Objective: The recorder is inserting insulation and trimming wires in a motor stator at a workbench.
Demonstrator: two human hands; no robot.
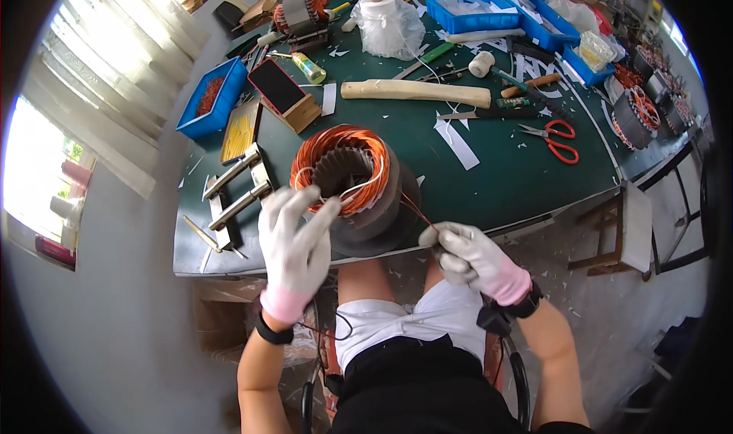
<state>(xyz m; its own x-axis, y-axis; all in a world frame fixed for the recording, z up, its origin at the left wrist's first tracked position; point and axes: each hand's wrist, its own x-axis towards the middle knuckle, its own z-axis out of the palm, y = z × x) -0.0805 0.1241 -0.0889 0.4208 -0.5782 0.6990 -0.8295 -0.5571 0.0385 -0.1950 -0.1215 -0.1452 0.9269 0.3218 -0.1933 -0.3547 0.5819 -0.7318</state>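
A motor stator (385, 197) stands upright near the table's front edge, with orange-red copper windings (336, 138) around its slotted bore. A white cord (376, 180) lies on the near part of the windings. My left hand (294, 235), in a white glove with a pink cuff, is at the near left of the stator. Its fingers are spread, with the tips at the coil; contact is hard to make out. To the right of the stator, just beyond the table edge, my gloved right hand (469, 254) pinches thin red lead wires (416, 209) that run out from the stator.
Left of the stator lie a metal bar frame (238, 190), a tray of yellow strips (241, 132), a phone (276, 87) on a wooden block, and a blue bin (216, 98). Behind it rests a wooden stick (416, 93). Red-handled scissors (553, 138) and a knife (496, 114) lie right.
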